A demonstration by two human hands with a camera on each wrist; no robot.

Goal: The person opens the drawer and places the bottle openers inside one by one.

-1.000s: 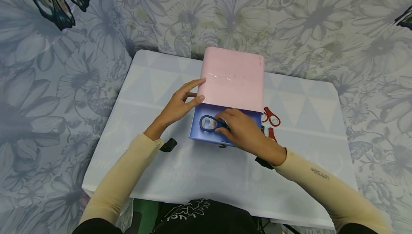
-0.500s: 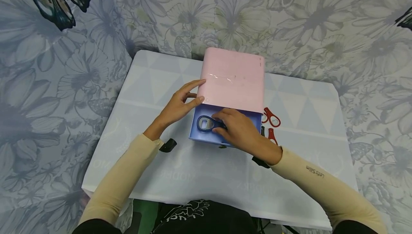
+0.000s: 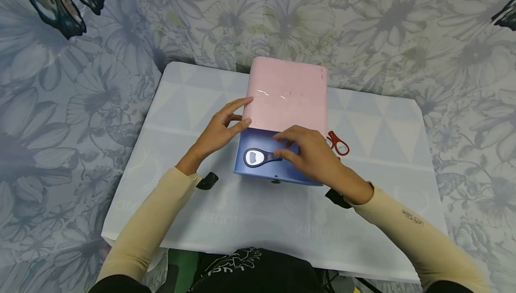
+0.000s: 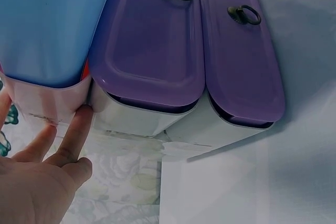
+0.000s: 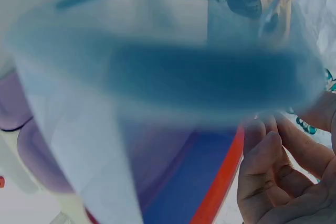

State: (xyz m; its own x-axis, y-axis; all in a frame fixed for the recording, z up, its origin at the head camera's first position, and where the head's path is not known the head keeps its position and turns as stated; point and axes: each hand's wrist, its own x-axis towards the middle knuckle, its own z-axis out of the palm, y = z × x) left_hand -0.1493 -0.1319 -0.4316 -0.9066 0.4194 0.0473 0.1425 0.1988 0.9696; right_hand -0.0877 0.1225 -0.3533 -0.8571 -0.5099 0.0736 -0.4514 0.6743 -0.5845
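Note:
A bottle opener (image 3: 255, 157) with a dark blue rim and handle lies in a pulled-out blue drawer (image 3: 262, 176) in the head view. My right hand (image 3: 312, 152) hovers over the drawer's right part, thumb and fingers apart, with the thumb tip right by the opener's handle end. In the right wrist view the hand (image 5: 286, 174) is loosely bent beside the blurred drawer. The pink-topped cabinet (image 3: 288, 93) stands behind the drawer. Against its left side my left hand (image 3: 219, 129) rests with extended fingers, also seen in the left wrist view.
Beneath the blue drawer, two purple drawers (image 4: 149, 35) with ring pulls show in the left wrist view. Red-handled scissors (image 3: 338, 144) lie on the table (image 3: 383, 158) right of the cabinet, partly behind my right hand. A patterned curtain (image 3: 363, 28) hangs behind.
My right hand has let go of the bottle opener and drawn back slightly right. The opener now lies in the drawer. The left hand stays on the cabinet; the view has shifted a little.

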